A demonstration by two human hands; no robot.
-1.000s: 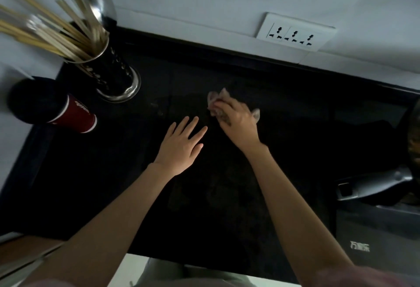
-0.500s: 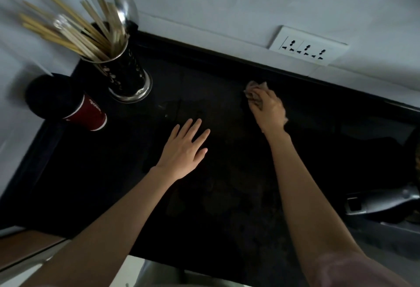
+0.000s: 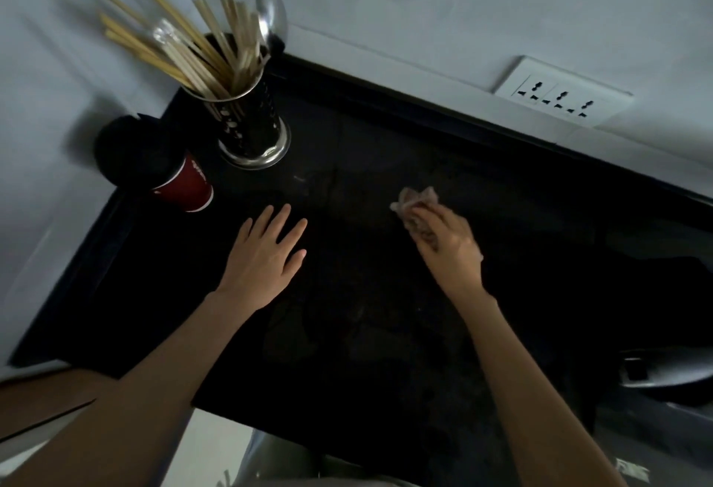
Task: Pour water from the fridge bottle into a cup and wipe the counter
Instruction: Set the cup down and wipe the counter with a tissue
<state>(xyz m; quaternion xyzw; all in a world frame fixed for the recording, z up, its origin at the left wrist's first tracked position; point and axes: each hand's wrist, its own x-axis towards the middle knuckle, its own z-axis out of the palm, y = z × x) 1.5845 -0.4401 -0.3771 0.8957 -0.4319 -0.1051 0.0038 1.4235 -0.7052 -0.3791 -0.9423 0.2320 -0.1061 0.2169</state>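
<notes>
- Two bare hands are over the black surface in the head view, the only view supplied.
- Right hand: fingers curled and clamped on a crumpled pale cloth, which is pressed to the surface. The cloth bulges out beyond the fingertips, toward the wall side; a small edge also shows at the outer side of the hand.
- Left hand: fingers straight and spread apart, palm down on the surface, holding nothing, well apart from the cloth.
- Red cup stands near the left rear corner, beyond the left hand and not touching it.
- Metal utensil holder with chopsticks and a spoon stands just beside the cup.
- Wall socket sits above the rear edge.
</notes>
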